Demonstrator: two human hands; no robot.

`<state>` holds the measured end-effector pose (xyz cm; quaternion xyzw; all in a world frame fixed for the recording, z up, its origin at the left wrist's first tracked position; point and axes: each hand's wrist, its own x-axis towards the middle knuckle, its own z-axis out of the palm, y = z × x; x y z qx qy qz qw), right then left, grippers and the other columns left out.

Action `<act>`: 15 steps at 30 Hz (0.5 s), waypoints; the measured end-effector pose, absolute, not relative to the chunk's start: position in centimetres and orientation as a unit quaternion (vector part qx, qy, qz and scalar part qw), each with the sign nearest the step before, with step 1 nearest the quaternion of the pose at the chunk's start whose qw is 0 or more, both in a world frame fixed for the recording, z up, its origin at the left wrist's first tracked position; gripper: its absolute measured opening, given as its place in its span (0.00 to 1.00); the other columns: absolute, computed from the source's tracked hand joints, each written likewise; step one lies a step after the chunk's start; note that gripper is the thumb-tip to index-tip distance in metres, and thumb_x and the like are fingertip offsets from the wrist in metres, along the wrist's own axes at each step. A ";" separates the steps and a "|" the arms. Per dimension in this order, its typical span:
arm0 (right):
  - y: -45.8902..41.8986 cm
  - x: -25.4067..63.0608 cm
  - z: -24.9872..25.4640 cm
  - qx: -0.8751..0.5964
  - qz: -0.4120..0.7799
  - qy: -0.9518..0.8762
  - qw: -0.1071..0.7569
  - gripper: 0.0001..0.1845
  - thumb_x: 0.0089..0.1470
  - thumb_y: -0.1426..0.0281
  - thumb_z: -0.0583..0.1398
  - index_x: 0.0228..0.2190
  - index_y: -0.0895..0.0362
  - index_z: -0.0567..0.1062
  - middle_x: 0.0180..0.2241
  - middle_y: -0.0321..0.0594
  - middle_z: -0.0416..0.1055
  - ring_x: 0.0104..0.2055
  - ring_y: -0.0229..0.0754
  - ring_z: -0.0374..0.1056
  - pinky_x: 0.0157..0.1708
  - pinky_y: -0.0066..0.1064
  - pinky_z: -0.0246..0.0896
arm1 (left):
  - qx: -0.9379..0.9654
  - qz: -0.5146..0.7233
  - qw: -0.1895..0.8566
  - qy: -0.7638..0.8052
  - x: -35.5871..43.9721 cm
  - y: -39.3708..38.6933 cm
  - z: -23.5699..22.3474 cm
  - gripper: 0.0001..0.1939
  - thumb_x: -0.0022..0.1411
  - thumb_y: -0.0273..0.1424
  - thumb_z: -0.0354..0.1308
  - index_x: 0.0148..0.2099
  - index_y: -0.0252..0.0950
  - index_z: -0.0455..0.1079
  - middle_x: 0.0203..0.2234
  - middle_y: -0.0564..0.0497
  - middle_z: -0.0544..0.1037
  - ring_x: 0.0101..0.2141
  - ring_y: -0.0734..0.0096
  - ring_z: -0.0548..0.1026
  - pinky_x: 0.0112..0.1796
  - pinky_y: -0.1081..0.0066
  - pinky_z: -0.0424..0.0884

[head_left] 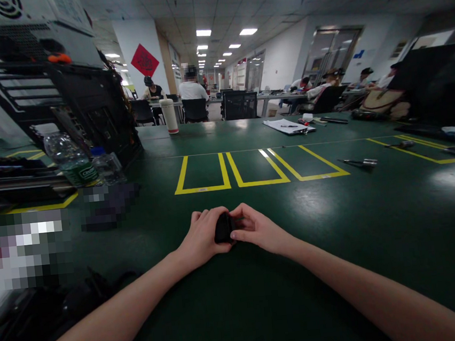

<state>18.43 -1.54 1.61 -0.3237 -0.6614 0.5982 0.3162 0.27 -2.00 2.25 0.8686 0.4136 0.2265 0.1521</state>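
A small black box-like object (223, 229) is between my two hands, low over the green table (287, 293). My left hand (203, 234) wraps round its left side, fingers over the top and thumb below. From the right, my right hand (257, 228) meets its edge with thumb and bent fingers. The object's kind is too dark to make out, and the fingers partly cover it. Just beyond the hands, yellow tape outlines (203, 189) mark the tabletop.
Left stand a clear water bottle (69, 156), a blue-capped bottle (107, 166) and a black computer case (96, 108). A white tumbler (169, 116) and a clipboard (287, 126) are farther back. A metal tool (361, 163) lies right. Several people sit in the background.
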 end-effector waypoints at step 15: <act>-1.6 18.4 1.6 -0.359 0.583 -0.658 0.312 0.14 0.48 0.69 0.57 0.39 0.56 0.62 0.40 0.39 0.62 0.45 0.41 0.62 0.45 0.40 0.59 | 0.868 0.228 0.156 0.413 0.3 -2.1 2.3 0.26 0.50 0.34 0.58 0.50 0.40 0.52 0.42 0.50 0.66 0.41 0.62 0.66 0.41 0.63 0.56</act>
